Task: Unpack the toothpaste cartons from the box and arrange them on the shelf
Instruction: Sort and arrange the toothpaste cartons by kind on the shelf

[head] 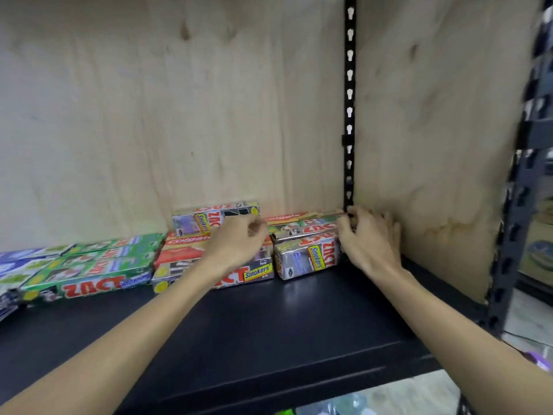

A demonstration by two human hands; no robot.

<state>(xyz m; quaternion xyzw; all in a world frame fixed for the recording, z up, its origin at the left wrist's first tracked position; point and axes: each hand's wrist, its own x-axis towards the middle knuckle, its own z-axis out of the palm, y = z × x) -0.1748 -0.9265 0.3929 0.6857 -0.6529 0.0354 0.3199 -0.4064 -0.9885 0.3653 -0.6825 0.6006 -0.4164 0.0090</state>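
mid-frame on the black shelf (299, 319), our right hand (371, 238) grips the stacked toothpaste cartons (305, 235); our left hand (239, 244) curls loosely, holding nothing.

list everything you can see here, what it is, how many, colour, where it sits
silver Zact Smokers cartons: at least three, silver with red lettering, back right of the shelf, stacked with the red ones
red Colgate cartons: at least two, red, within the same stacks
green Zact cartons: several, green, left of the silver stack
blue and white cartons: count unclear, far left edge
shelf: one, black, under all the cartons
slotted upright: one, black, back right corner
plywood panels: pale wood, back and right side
left hand: over the middle stack
right hand: at the right end of the right stack
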